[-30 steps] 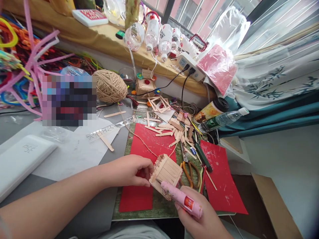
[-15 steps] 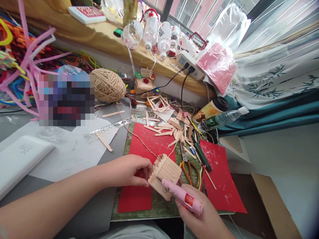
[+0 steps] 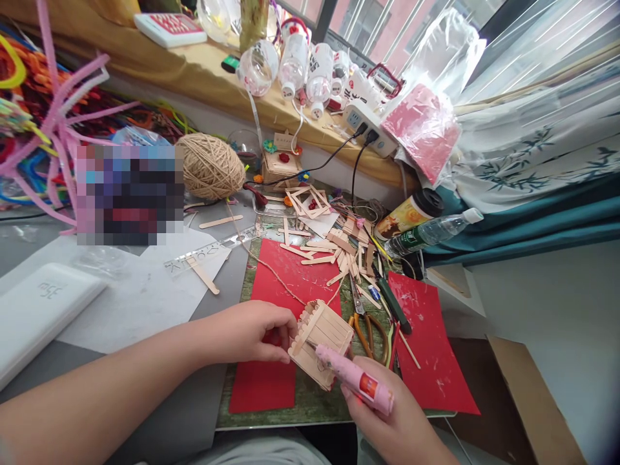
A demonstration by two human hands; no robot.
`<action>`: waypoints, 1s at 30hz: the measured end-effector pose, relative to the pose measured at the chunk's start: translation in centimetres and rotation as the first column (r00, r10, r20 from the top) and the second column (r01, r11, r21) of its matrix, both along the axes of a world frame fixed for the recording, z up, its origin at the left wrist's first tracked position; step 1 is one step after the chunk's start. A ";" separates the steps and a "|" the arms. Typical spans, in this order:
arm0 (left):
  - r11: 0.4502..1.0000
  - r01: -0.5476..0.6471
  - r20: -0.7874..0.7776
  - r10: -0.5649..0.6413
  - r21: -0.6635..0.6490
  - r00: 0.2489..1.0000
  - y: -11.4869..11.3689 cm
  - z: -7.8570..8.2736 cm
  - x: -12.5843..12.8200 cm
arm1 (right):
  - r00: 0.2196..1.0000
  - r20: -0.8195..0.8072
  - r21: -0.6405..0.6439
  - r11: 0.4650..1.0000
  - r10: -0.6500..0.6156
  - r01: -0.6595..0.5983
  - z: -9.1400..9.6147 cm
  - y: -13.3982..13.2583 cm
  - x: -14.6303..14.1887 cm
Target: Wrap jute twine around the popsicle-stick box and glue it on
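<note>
A small box of wooden craft sticks [image 3: 330, 328] is tilted over the red card [image 3: 268, 381], with twine running from its far side. My left hand [image 3: 266, 332] grips the box's left edge between thumb and fingers. In my right hand [image 3: 382, 410], fingers wrapped round it, is a pink pen-shaped glue gun [image 3: 351, 374]. Its thin tip points at the slatted face of the box, near a stick lying across it; whether it touches I cannot tell. A small red glow shows by my right thumb.
Scissors [image 3: 371, 336] with orange-brown handles lie just right of the box. Beyond them are a heap of loose craft sticks [image 3: 346, 252] and a green-handled tool [image 3: 394, 303]. A twine ball [image 3: 210, 166], clear ruler [image 3: 213, 250] and white power bank [image 3: 46, 307] are leftward. Bottle [image 3: 431, 234] stands tilted at right.
The glue gun's tip has shifted slightly to the right along the box face. My left hand and the box have hardly moved.
</note>
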State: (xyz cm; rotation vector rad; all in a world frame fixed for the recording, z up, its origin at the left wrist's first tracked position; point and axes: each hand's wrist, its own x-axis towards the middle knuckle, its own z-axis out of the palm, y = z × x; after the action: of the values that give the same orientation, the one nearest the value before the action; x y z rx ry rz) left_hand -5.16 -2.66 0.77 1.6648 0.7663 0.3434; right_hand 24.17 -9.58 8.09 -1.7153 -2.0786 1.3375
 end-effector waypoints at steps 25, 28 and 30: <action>1.000 0.011 0.018 -0.011 0.000 1.000 0.2 -0.4 0.0 | 0.996 -0.089 -0.003 1.000 -0.012 0.011 0.6 0.7 -0.3; 1.000 0.010 0.015 -0.011 0.011 1.000 0.2 -0.5 -0.1 | 0.997 -0.072 0.002 0.999 -0.035 0.035 0.4 0.7 -0.2; 1.000 0.007 0.018 -0.008 0.017 1.000 0.1 -0.5 -0.1 | 0.998 -0.050 -0.003 0.999 -0.049 0.049 0.3 0.6 0.0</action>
State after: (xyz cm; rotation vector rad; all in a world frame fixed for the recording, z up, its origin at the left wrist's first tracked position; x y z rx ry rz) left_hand -5.23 -2.53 0.23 1.6777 0.7457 0.3595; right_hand 24.13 -8.95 8.37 -1.7042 -1.9954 1.3548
